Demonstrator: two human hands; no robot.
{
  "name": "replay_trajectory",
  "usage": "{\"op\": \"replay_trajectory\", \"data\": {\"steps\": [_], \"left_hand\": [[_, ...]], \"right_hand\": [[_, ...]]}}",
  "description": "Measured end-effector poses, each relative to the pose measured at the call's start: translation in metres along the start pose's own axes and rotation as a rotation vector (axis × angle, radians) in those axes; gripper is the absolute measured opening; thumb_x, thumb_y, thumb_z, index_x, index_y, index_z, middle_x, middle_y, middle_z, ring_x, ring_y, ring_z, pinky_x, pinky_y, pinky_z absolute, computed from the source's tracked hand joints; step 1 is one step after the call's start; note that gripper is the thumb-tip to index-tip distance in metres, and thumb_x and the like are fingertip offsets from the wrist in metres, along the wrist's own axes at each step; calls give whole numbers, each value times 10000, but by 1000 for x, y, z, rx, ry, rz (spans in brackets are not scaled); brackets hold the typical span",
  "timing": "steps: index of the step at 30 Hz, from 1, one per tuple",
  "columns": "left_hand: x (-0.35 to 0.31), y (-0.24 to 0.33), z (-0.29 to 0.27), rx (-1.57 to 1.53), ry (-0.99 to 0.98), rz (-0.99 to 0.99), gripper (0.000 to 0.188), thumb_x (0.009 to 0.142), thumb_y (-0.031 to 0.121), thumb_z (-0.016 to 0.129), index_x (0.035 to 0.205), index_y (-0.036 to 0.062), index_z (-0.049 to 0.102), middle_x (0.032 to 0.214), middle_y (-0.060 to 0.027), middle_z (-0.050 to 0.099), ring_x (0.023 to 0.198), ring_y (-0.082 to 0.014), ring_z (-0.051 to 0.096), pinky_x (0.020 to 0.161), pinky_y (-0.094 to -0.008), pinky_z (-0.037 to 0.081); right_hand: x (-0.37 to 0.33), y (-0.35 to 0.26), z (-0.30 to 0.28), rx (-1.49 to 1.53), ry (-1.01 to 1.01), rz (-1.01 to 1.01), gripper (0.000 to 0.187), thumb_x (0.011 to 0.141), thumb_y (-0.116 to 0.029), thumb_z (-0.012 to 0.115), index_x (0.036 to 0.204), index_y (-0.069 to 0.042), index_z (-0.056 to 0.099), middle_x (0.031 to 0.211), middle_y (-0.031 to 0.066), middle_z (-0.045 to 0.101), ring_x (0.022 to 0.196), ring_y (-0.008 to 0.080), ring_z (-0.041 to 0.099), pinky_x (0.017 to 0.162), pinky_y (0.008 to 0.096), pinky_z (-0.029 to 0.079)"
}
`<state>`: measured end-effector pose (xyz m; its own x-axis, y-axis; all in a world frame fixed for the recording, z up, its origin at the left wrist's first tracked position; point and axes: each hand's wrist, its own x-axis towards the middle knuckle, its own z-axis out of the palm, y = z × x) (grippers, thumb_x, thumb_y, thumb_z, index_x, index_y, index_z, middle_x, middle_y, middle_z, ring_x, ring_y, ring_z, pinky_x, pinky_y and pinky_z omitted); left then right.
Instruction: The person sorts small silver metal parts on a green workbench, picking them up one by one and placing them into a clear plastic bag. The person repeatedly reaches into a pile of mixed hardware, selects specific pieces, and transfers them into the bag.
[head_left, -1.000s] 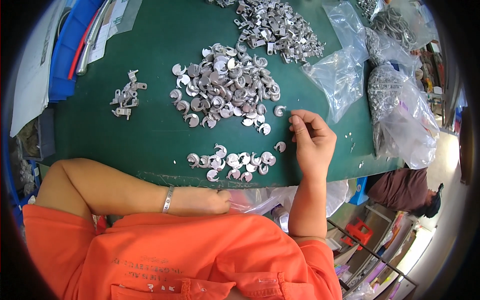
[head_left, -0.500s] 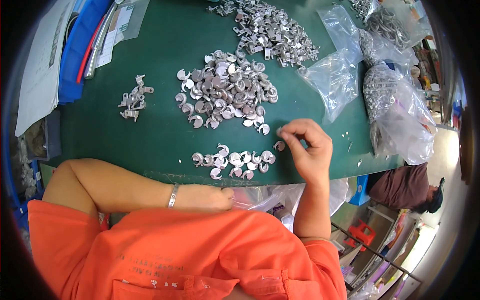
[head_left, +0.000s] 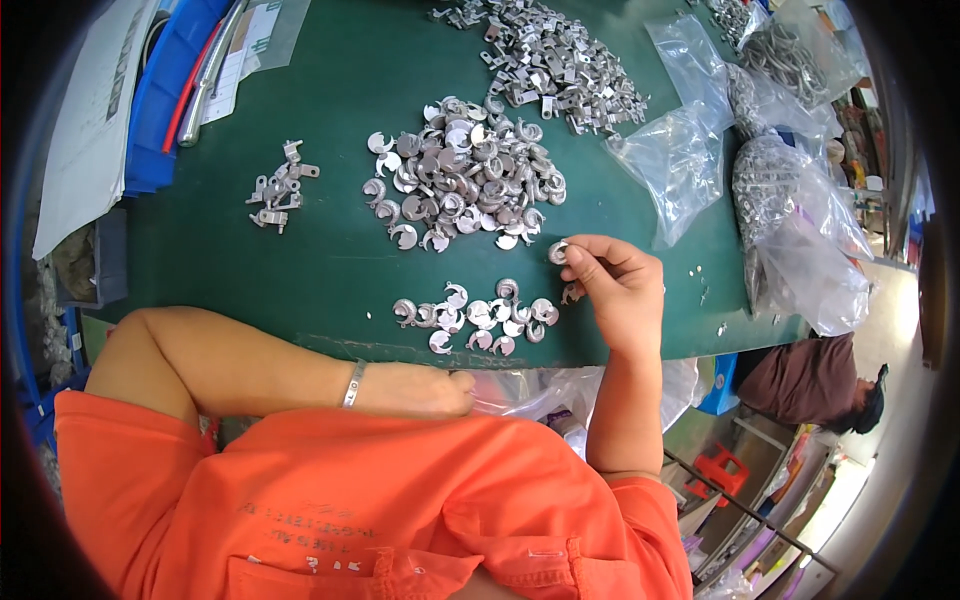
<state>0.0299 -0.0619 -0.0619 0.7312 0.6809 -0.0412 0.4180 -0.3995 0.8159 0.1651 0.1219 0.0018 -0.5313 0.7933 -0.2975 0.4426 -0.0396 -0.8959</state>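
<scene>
My right hand (head_left: 625, 290) pinches a small silvery crescent-shaped metal piece (head_left: 557, 253) between thumb and fingertips, just above the green table. Partly behind the hand, another such piece (head_left: 572, 293) lies on the table. To the left is a loose group of crescent pieces (head_left: 480, 315) near the front edge. Farther back stands a large heap of the same crescent pieces (head_left: 460, 175). My left hand (head_left: 425, 390) rests below the table's front edge, beside a clear plastic bag (head_left: 515, 390); its fingers are mostly hidden.
A heap of small metal brackets (head_left: 565, 75) lies at the back, with a few similar brackets (head_left: 282, 187) at left. Clear bags (head_left: 790, 220) of metal parts line the right side. A blue bin (head_left: 155, 120) stands at left. Another person (head_left: 810, 380) is beyond the right edge.
A crescent piece has gone from the heap's near right edge, and one now shows in my right hand's pinch. One more lies atop the near group. My left hand has hardly moved.
</scene>
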Motion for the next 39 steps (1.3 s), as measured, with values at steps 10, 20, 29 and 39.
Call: {"op": "replay_trajectory", "data": {"steps": [10, 20, 29, 39], "left_hand": [[0, -4, 7, 10, 49, 60, 142, 795, 109, 458, 839, -25, 470, 839, -158, 452, 651, -253, 596, 564, -322, 510], [-1, -1, 7, 98, 98, 43, 140, 786, 116, 468, 815, -20, 469, 810, -146, 447, 588, -224, 577, 529, -302, 504], [2, -3, 12, 129, 52, 3, 135, 777, 113, 473, 809, -18, 474, 796, -135, 447, 590, -199, 571, 537, -283, 504], [1, -6, 16, 166, 64, 59, 139, 782, 110, 461, 829, -20, 472, 838, -150, 465, 623, -231, 584, 570, -286, 516]], "right_hand": [[-12, 5, -17, -355, -165, -470, 124, 759, 32, 627, 871, -15, 648, 812, 91, 609, 731, 197, 598, 632, 277, 473], [24, 7, 23, -476, 130, -626, 97, 765, 17, 625, 859, 1, 642, 835, 131, 622, 706, 256, 605, 635, 306, 483], [9, -3, -5, -411, -251, -544, 192, 727, 60, 636, 907, -2, 652, 799, 99, 609, 728, 194, 598, 607, 276, 463], [10, -2, 2, 83, -37, -9, 152, 818, -29, 634, 954, 35, 657, 810, 83, 664, 638, 110, 610, 557, 218, 485]]}}
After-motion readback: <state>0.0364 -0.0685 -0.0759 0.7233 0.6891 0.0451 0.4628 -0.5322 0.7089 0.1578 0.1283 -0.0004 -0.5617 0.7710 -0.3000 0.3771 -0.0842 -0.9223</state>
